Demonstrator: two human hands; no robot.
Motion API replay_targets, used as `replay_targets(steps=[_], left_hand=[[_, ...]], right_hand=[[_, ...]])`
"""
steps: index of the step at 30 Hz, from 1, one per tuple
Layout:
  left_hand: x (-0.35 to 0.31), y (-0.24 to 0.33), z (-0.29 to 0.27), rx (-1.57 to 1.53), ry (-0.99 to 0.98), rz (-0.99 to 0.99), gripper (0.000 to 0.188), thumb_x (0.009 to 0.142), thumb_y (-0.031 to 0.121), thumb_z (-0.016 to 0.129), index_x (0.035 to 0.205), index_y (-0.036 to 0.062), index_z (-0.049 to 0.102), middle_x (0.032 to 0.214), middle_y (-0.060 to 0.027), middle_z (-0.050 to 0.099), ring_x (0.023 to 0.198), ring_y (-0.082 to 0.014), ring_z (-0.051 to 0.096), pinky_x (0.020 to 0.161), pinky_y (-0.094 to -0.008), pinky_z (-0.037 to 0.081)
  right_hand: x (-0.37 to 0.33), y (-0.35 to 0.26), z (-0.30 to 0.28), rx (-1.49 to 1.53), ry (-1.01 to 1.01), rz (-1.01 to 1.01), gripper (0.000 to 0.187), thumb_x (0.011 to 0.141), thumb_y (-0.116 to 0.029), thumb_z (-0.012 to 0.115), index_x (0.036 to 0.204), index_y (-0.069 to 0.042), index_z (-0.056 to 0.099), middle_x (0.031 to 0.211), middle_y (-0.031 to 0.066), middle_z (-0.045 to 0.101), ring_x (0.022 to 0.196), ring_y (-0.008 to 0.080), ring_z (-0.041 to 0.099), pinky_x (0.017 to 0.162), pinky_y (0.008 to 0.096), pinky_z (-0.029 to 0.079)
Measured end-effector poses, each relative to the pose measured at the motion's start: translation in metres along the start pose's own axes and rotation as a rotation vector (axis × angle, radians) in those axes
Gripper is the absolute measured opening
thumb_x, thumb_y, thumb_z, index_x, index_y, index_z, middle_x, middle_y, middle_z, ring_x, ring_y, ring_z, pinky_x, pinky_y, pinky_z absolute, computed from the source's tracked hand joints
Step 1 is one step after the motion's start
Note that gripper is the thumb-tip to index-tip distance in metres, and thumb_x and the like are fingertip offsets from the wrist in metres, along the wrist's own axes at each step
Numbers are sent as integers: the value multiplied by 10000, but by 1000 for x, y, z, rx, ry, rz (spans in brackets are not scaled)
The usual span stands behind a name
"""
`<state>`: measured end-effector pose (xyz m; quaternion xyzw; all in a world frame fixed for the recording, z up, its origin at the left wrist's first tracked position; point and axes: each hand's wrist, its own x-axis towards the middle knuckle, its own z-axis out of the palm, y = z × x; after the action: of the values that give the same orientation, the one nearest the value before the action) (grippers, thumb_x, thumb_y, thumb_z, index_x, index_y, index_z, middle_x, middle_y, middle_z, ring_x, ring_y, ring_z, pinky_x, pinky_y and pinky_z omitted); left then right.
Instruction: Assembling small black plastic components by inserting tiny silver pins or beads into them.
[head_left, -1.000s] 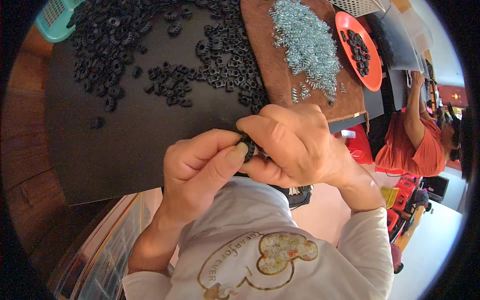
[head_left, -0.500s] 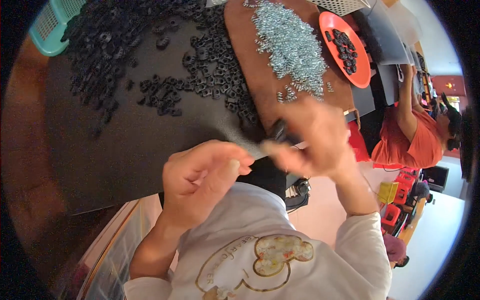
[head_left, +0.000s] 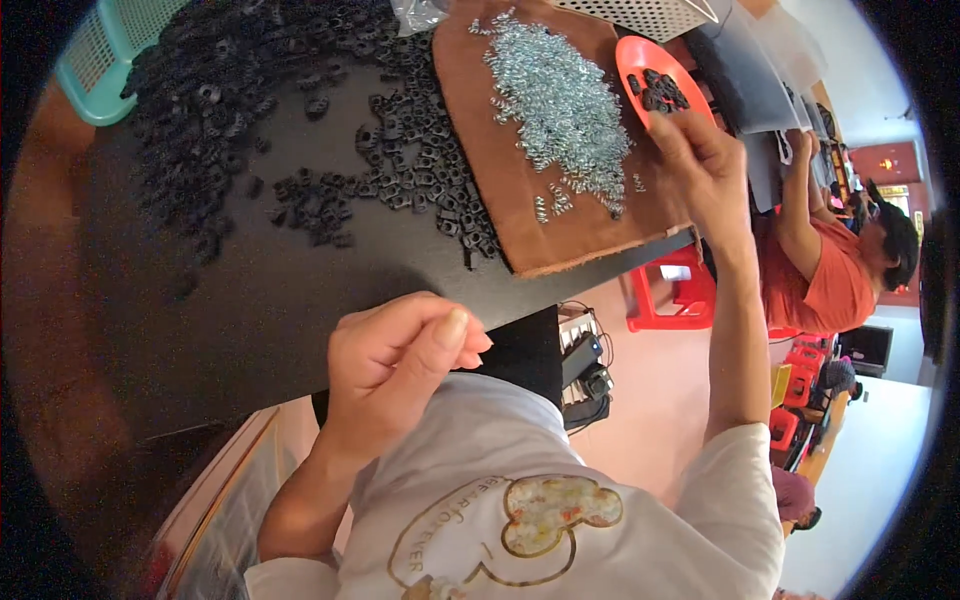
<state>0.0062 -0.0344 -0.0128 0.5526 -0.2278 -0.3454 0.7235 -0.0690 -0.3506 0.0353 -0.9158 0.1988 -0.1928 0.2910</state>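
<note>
My left hand is closed in front of my shirt, its thumb pressed against the curled fingers. Whatever it may hold is hidden. My right hand reaches out over the near rim of an orange-red oval plate, fingers bent together and pointing down. Its fingertips hide anything between them. Several small black plastic parts lie in the plate, just beyond that hand. Left of the plate, a heap of small silvery coil springs covers a brown cloth-like mat. Many loose black plastic parts spread over the dark tabletop.
A teal plastic basket stands at the far left. A white perforated basket and a clear plastic bag lie at the back. Beyond the table's right edge are a red stool and a person in an orange-red shirt.
My right hand has moved from beside my left hand, where it held a black plastic part, up and right to the plate. My left hand has stayed nearly in place. The view has shifted slightly.
</note>
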Motion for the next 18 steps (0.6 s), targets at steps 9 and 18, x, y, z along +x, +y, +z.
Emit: replay_targets(steps=[9, 18], left_hand=[[0, 3, -4, 53, -24, -27, 240, 968, 155, 544, 877, -44, 643, 763, -71, 668, 671, -97, 629, 616, -239, 511], [-1, 5, -10, 8, -45, -61, 301, 994, 229, 507, 890, -20, 640, 799, -74, 684, 683, -106, 644, 637, -244, 529]], right_hand=[[51, -101, 109, -28, -196, -728, 177, 863, -159, 617, 956, -12, 586, 873, 169, 561, 809, 381, 593, 701, 461, 494], [88, -137, 179, -342, -310, -882, 175, 747, -78, 632, 907, -8, 632, 902, 191, 595, 801, 375, 652, 666, 449, 557]])
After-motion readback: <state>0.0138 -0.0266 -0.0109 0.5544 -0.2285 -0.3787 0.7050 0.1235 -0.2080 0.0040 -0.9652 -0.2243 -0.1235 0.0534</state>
